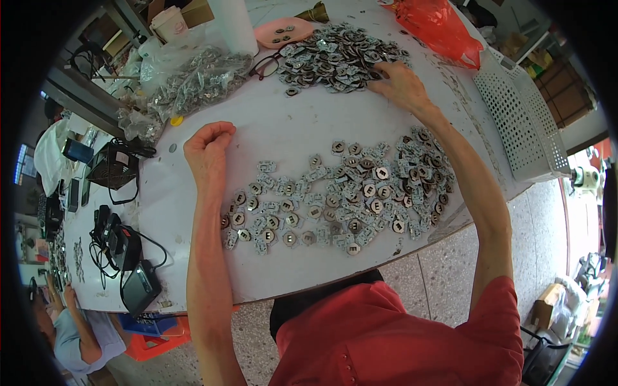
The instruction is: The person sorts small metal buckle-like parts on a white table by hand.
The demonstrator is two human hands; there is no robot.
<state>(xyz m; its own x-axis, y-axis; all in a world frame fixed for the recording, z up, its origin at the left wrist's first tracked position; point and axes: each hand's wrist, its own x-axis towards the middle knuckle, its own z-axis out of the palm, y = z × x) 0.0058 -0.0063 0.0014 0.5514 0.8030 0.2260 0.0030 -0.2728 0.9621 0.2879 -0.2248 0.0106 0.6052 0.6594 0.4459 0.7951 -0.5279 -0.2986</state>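
At the far pile of small metal parts (341,58), my right hand (400,85) has its thumb and fingers closed about a dark part at the pile's right edge. My left hand (209,145) is curled closed above the table, left of the middle; whatever its fingers hold, if anything, is hidden. Between my forearms lies a nearer spread of similar small parts (376,190), with round brown-silver discs and pale angular plates. It is dense on the right and looser toward my left forearm.
A pink dish (283,31) with a few parts, eyeglasses (266,66) and a clear bag of metal parts (199,80) stand at the back left. A red plastic bag (438,29) and a white perforated basket (521,116) are at right. Black adapters with cables (122,248) lie at left.
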